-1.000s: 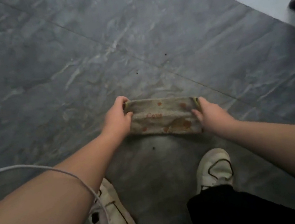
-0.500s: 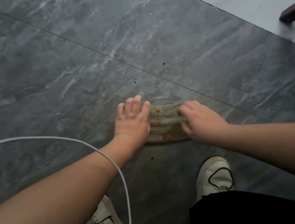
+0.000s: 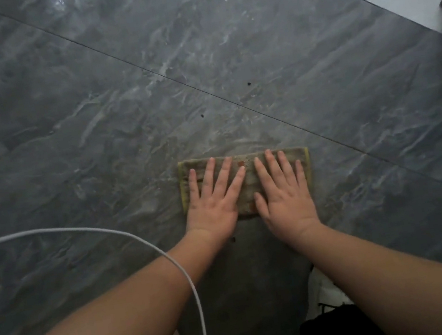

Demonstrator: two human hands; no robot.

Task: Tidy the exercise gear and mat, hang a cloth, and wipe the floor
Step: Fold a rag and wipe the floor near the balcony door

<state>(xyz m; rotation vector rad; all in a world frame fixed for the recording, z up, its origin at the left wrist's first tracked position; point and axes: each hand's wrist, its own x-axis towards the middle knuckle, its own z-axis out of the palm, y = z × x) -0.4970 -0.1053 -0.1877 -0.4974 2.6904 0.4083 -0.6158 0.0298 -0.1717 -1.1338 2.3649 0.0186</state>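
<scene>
My left hand [image 3: 210,202] and right hand [image 3: 283,192] press flat, fingers straight and spread, on the folded cloth [image 3: 246,181] lying on the dark tile floor [image 3: 90,130]. Pushing unevenly could bunch the cloth; the white cable [image 3: 151,245] left of it could snag my forearm.

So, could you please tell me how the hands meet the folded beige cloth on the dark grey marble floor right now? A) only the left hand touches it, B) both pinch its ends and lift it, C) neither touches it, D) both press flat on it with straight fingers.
D: the left hand and right hand lie side by side, fingers straight, on the folded beige cloth, flat on the floor.
</scene>
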